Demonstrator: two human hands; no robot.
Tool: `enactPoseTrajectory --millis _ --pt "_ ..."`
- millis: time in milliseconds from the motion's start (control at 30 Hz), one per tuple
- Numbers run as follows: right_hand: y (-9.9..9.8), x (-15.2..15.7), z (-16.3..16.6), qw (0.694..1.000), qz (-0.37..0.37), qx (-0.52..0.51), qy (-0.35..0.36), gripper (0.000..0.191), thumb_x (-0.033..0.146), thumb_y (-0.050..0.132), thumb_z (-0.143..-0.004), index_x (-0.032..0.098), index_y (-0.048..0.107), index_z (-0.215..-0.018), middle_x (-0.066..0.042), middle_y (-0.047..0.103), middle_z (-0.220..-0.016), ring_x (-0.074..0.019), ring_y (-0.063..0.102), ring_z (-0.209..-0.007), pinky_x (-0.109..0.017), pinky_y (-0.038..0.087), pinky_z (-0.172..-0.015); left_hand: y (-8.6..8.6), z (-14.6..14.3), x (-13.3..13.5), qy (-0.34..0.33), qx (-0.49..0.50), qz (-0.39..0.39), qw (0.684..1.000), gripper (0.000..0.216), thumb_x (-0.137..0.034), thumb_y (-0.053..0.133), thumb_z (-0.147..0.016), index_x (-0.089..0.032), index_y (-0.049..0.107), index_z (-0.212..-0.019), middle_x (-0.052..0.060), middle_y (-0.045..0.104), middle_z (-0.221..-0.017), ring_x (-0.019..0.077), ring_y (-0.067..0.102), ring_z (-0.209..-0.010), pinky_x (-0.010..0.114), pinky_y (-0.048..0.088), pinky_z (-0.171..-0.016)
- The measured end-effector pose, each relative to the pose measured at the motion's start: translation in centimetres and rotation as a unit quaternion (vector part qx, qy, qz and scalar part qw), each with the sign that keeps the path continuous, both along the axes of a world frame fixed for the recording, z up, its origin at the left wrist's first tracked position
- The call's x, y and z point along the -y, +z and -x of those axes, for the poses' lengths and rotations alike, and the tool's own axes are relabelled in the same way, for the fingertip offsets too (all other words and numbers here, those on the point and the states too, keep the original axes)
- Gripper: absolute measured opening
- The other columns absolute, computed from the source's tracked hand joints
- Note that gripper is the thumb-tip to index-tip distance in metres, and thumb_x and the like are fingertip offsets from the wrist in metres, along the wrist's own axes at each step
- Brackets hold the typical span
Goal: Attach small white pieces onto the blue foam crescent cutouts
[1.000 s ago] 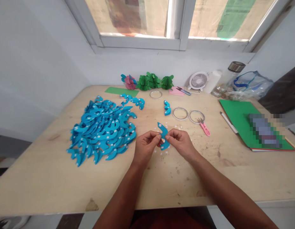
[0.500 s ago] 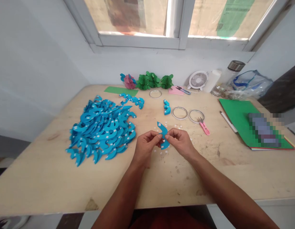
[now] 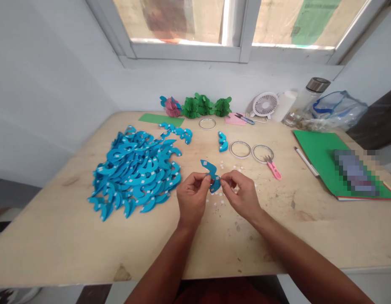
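Note:
A curvy blue paper cutout [image 3: 211,168] with small white squares stuck on it is held above the table, tilted, its pointed end up and to the left. My left hand [image 3: 194,192] pinches its left edge between thumb and fingers. At the right edge, my right hand [image 3: 241,192] is closed in a pinch beside a white square; I cannot tell whether the fingertips hold the paper or the square's backing. Small white paper bits [image 3: 222,202] lie scattered below. To the left is a large heap of similar blue cutouts [image 3: 141,169]. A small blue stack [image 3: 223,142] sits beyond my hands.
Tape rolls [image 3: 240,150] and pink-handled snips [image 3: 273,168] lie past my right hand. Green paper pompoms [image 3: 204,105], a fan [image 3: 265,104] and a bottle [image 3: 314,90] line the wall. Far right are a white pen [image 3: 306,161] and a green folder [image 3: 322,164].
The cutout has turned, its upper point swinging left. My right fingers have shifted from its middle to its right edge by a white square. The view has moved slightly.

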State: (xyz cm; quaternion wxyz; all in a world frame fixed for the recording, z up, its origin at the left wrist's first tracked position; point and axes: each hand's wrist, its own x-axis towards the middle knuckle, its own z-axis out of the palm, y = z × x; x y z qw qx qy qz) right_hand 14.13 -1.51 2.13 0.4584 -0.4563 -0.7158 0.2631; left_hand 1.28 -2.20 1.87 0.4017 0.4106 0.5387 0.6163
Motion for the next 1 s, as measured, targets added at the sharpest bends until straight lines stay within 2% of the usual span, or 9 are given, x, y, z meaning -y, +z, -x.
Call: enactPoseTrajectory --millis 133,233,400,633,767,867,1000 --pt "-0.4 -0.1 0.1 0.999 0.028 -0.011 -0.022 0.009 0.021 0.050 -0.080 0.019 0.059 -0.080 -0.001 0.058 -0.067 -0.0115 0.048 -0.057 -0.025 0.041 -0.056 0.0 -0.1 0.0 -0.007 0.028 -0.002 1.000 0.010 -0.024 0.066 -0.068 -0.015 0.062 -0.067 0.001 0.065 -0.063 0.0134 0.061 -0.060 0.025 0.049 -0.060" --pt "-0.2 -0.1 0.1 0.999 0.023 -0.016 -0.029 0.012 0.022 0.049 -0.080 0.018 0.059 -0.087 -0.001 0.058 -0.069 -0.0118 0.049 -0.059 -0.025 0.042 -0.056 -0.1 -0.1 0.0 -0.002 0.043 -0.004 0.999 0.010 -0.023 0.067 -0.068 -0.015 0.062 -0.067 0.000 0.065 -0.064 0.0123 0.060 -0.059 0.024 0.049 -0.062" --pt "0.3 0.3 0.0 0.998 -0.055 0.012 -0.025 0.015 0.017 0.047 -0.082 0.018 0.060 -0.090 -0.004 0.060 -0.076 -0.0155 0.054 -0.071 -0.029 0.044 -0.064 -0.6 0.2 -0.2 -0.009 0.070 -0.009 0.997 0.011 -0.024 0.067 -0.069 -0.015 0.062 -0.070 -0.001 0.064 -0.064 0.0114 0.059 -0.060 0.025 0.048 -0.065" --pt "0.5 1.1 0.2 0.986 -0.158 0.054 0.028 0.023 0.013 0.048 -0.081 0.019 0.060 -0.099 -0.007 0.063 -0.086 -0.0180 0.057 -0.079 -0.033 0.046 -0.068 -0.9 0.3 -0.5 -0.057 0.193 0.010 0.980 0.015 -0.026 0.069 -0.067 -0.016 0.057 -0.067 -0.001 0.060 -0.066 0.0112 0.057 -0.065 0.024 0.047 -0.066" --pt "0.4 1.4 0.4 0.979 -0.184 0.073 0.043 0.025 0.011 0.049 -0.080 0.019 0.059 -0.101 -0.007 0.063 -0.087 -0.0179 0.057 -0.079 -0.033 0.046 -0.069 -0.5 0.2 -0.6 -0.090 0.265 0.045 0.959 0.019 -0.027 0.071 -0.066 -0.016 0.055 -0.066 -0.001 0.058 -0.065 0.0085 0.053 -0.058 0.020 0.045 -0.057" --pt "0.2 1.4 0.4 0.978 -0.189 0.079 0.034 0.023 0.012 0.048 -0.080 0.019 0.060 -0.100 -0.007 0.064 -0.087 -0.0176 0.058 -0.079 -0.033 0.045 -0.068 -0.5 0.1 -0.5 -0.106 0.284 0.055 0.951 0.020 -0.028 0.071 -0.066 -0.016 0.055 -0.066 -0.001 0.058 -0.064 0.0073 0.050 -0.053 0.019 0.042 -0.052" --pt "0.3 1.3 0.4 0.981 -0.179 0.076 -0.005 0.017 0.014 0.048 -0.082 0.019 0.060 -0.093 -0.005 0.064 -0.080 -0.0170 0.058 -0.075 -0.033 0.042 -0.069 -0.5 0.1 -0.5 -0.119 0.298 0.038 0.946 0.020 -0.027 0.072 -0.065 -0.016 0.055 -0.064 -0.002 0.059 -0.064 0.0081 0.053 -0.057 0.021 0.044 -0.057"
